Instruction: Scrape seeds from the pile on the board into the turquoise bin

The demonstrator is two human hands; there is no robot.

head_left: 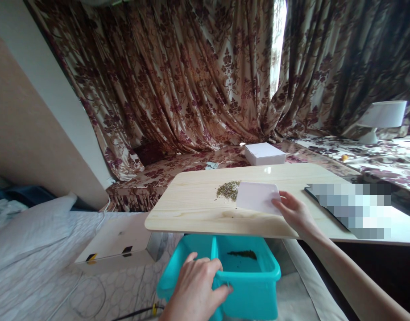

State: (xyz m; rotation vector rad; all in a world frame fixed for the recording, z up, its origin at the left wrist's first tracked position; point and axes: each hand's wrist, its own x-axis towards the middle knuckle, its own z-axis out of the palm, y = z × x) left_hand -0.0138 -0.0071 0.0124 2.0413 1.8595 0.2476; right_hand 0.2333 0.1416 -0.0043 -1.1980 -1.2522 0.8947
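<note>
- White rectangular card [256,197] is held in right grip [293,209], turquoise plastic bin [251,292] in left grip [203,278].
- Dark-green flakes [247,254] are binned; green-brown heap [227,191] is left on pale wooden table [191,214].

Tabletop [183,205] free left of heap [226,191]; white card [256,196] blocks right

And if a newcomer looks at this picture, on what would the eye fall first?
Probably on the turquoise tub in the lower middle, the brightest color here, with the left hand gripping its near rim. Next, perhaps, the flowered curtains, which fill the background. On the pale table between them, the small green-brown heap beside the white card in the right hand also stands out.
</note>
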